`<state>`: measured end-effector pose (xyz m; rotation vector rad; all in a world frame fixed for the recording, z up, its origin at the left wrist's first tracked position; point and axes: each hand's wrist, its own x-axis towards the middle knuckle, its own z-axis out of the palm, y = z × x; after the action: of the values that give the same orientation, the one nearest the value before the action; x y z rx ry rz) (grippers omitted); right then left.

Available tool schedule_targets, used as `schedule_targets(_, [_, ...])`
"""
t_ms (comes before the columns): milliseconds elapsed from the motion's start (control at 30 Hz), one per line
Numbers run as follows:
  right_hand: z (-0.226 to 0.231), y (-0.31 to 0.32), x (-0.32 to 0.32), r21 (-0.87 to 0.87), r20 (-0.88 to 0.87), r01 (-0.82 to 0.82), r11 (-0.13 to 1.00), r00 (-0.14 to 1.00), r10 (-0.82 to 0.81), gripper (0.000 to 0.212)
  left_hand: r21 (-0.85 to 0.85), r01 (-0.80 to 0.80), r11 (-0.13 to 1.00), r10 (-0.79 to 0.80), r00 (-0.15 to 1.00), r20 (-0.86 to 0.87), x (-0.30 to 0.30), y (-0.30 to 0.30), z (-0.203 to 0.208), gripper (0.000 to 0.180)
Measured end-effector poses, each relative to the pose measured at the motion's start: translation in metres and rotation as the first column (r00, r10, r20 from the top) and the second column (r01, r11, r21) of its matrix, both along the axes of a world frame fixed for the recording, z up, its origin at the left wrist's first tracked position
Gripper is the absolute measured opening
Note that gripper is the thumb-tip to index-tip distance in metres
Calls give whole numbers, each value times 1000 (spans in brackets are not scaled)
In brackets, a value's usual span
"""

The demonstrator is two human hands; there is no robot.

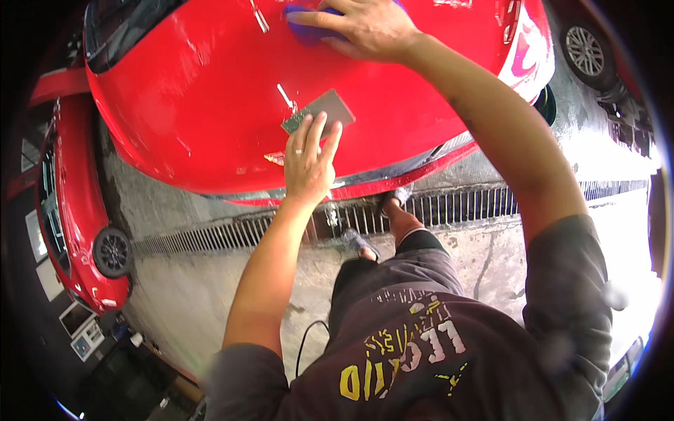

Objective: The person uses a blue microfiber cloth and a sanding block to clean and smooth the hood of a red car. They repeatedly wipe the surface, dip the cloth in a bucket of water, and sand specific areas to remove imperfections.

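A glossy red car hood [232,91] curves in front of me. My left hand [312,158], a ring on one finger, lies near the hood's front edge with its fingers stretched out and apart. Its fingertips rest on a flat grey-brown rectangular sheet [328,111], greenish at its left end. Farther up the hood, my right hand [375,29] presses on a blue-purple pad [309,29], with its fingers over it. Most of that pad is hidden by the hand and cut by the picture's top edge; I cannot tell whether it is cloth or sponge.
A metal drain grate [456,207] crosses the concrete floor [182,295] below the car's front, by my feet. Another red car [77,210] stands at left. A vehicle's wheel [586,52] shows at upper right. A thin black cable [303,347] hangs beside my shorts.
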<state>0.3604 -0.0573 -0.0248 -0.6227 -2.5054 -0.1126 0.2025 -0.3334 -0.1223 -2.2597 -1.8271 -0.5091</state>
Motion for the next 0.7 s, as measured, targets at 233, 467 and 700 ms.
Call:
schedule_targets(233, [-2, -19, -22, -71, 67, 333, 940, 942, -328, 48, -258, -140, 956, 162, 985, 67, 32, -1, -8, 96])
schedule_targets(467, [-18, 11, 82, -190, -68, 461, 867, 874, -480, 48, -237, -59, 970, 63, 998, 9, 26, -34, -31, 95])
schedule_targets(700, [-69, 18, 185, -321, -246, 829, 457, 393, -886, 44, -256, -40, 966, 28, 998, -52, 14, -30, -34, 97])
